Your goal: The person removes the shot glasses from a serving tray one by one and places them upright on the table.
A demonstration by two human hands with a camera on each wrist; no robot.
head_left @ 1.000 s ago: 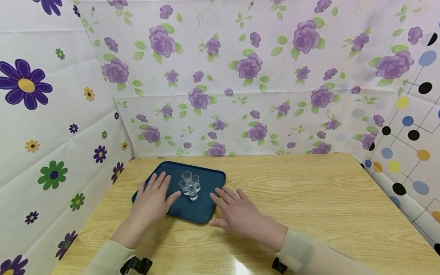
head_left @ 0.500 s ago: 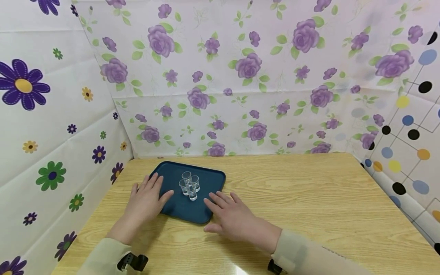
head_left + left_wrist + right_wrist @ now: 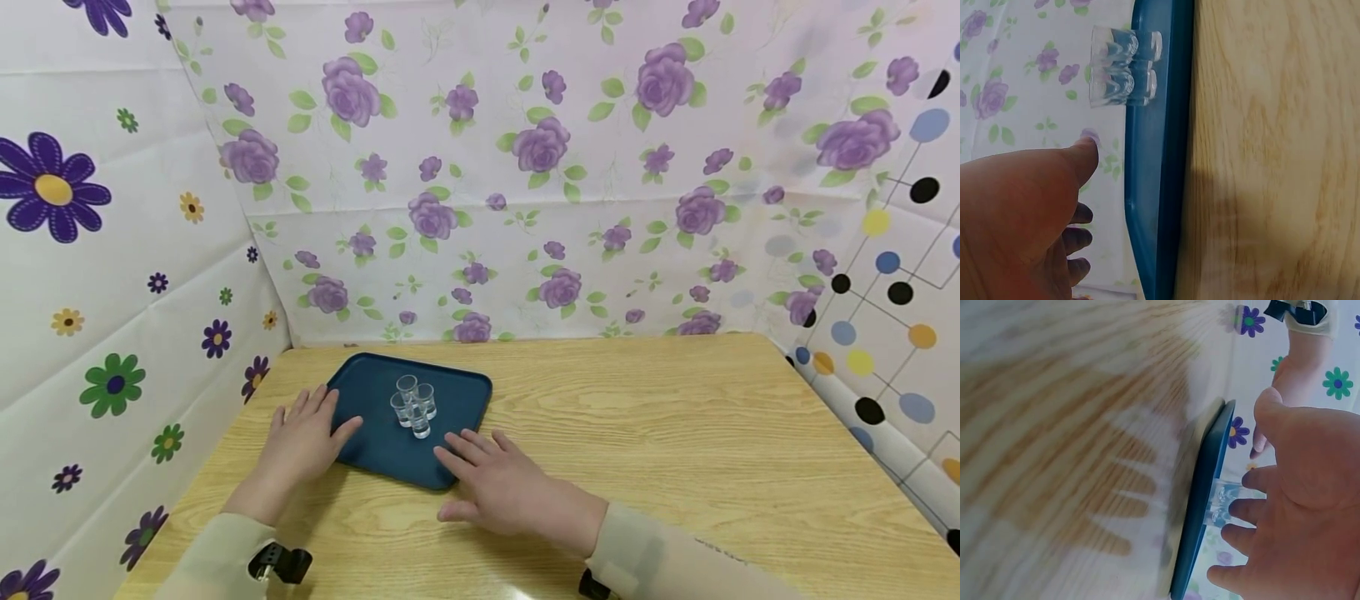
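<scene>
A dark blue tray (image 3: pixel 457 392) lies at the left part of the wooden table. Several small clear shot glasses (image 3: pixel 421 423) stand upright in a tight cluster near its middle. My left hand (image 3: pixel 300 437) hovers by the tray's left side, fingers spread and fairly straight, thumb toward the glasses. At the tray's front right corner is my right hand (image 3: pixel 498 487), palm down, its fingertips overlapping the rim in the head view. Both wrist views show the palms holding nothing, and in the right one the hand casts a finger-shaped shadow on the table.
The wooden table (image 3: pixel 675 450) stretches away to the right of the tray. A cloth with purple roses (image 3: pixel 542 146) hangs behind it; a daisy-print cloth (image 3: pixel 67 367) is on the left and a dotted one (image 3: pixel 885 333) on the right.
My left hand has drawn back to the left and toward me, off the tray's middle. The right hand has shifted left and slightly nearer me. Tray and glasses have stayed put.
</scene>
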